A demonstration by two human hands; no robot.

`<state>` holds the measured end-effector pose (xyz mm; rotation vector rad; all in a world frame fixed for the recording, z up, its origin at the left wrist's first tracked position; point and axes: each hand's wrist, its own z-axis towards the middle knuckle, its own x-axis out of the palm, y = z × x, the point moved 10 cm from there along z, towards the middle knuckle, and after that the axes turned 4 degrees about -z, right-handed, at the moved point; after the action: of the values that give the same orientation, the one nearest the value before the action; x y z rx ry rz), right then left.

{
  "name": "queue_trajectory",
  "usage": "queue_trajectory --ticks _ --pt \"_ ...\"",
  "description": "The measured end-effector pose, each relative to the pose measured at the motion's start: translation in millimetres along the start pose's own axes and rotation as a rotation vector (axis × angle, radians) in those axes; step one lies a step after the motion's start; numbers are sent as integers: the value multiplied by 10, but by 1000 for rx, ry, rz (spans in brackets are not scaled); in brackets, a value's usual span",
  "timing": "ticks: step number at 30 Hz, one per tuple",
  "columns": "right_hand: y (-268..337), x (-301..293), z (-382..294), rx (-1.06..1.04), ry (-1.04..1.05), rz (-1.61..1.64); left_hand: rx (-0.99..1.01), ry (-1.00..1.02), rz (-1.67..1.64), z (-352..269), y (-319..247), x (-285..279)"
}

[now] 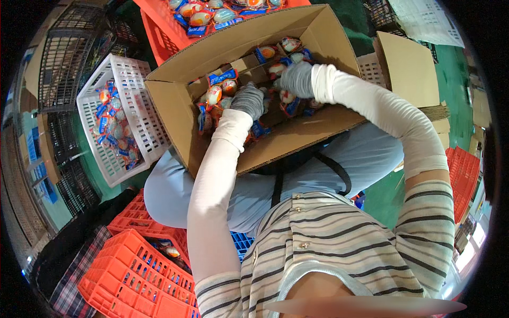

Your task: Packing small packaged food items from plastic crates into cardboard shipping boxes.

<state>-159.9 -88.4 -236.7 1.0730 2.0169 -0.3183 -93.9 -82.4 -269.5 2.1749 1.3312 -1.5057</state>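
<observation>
A cardboard box (318, 119) lies tilted across my lap, its top facing me. Several plastic-wrapped egg-like items (214, 94) with blue and orange wrappers lie inside, on both sides of a bare strip. My left hand (248, 101), in a grey glove, reaches down among the left-hand packets; its fingertips are mostly hidden. At the right-hand group, my gloved right hand (296, 79) is bent over the packets, next to a red-and-white one (277, 70). Whether either hand grips a packet cannot be made out.
Beyond the box stands a red crate (159, 37) heaped with similar packets. A white plastic basket (137, 99) at the left holds more. Red crates (139, 274) stand behind me on the left, near a person in plaid clothing (81, 266). Flat cardboard (409, 67) stands at the right.
</observation>
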Motion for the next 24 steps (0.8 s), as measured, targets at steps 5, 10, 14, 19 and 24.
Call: queue_trajectory --ticks 5,10,14,19,24 --pt "228 149 -12 -56 -83 62 -60 72 200 -128 -94 -41" --pt "256 264 -71 -205 -137 34 -56 88 157 -99 -56 -74" --pt "301 405 -122 -109 57 366 -20 40 -71 -117 -44 -121" --pt "337 83 -147 -66 23 79 -61 5 -277 -76 36 -36" --pt "152 692 119 -155 -159 -106 18 60 -128 60 -273 98"
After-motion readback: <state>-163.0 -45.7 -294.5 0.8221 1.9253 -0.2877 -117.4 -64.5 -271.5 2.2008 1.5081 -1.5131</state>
